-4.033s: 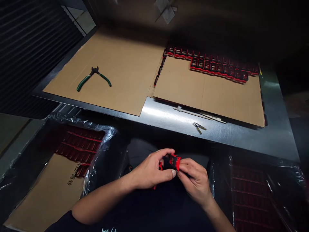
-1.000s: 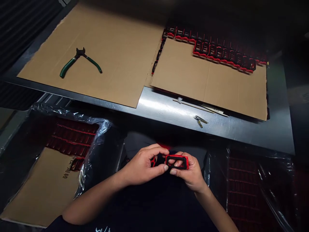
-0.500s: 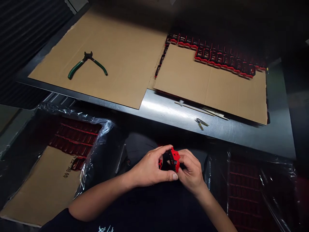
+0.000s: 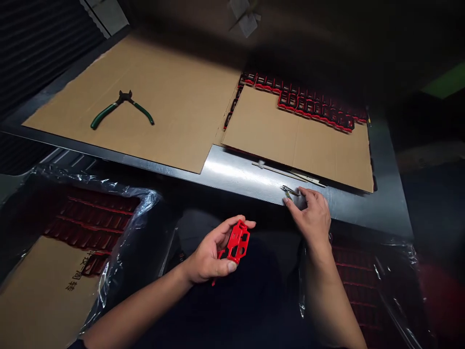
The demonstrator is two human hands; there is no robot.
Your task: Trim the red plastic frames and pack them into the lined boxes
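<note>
In my left hand (image 4: 214, 254) is a red plastic part (image 4: 238, 240) with several cut-outs, gripped by its edges between thumb and fingers above my lap. Its bright red face is turned up. At the metal table's front edge, my right hand (image 4: 312, 213) has its thumb and fingertips on either side of the handles of small nippers (image 4: 286, 190). The nippers still lie on the metal, jaws pointing left, their handles partly covered by my fingers.
Green-handled cutting pliers (image 4: 125, 99) lie spread on a cardboard sheet (image 4: 174, 87). Rows of red-and-black parts (image 4: 316, 109) stand on another cardboard sheet (image 4: 269, 128). Behind the nippers is a thin white stick (image 4: 272, 169). Plastic-lined bins with red parts (image 4: 94, 218) flank me.
My right hand has left the red part and moved forward to the nippers. My left hand keeps the part, now turned with its flat face up. The view has shifted slightly.
</note>
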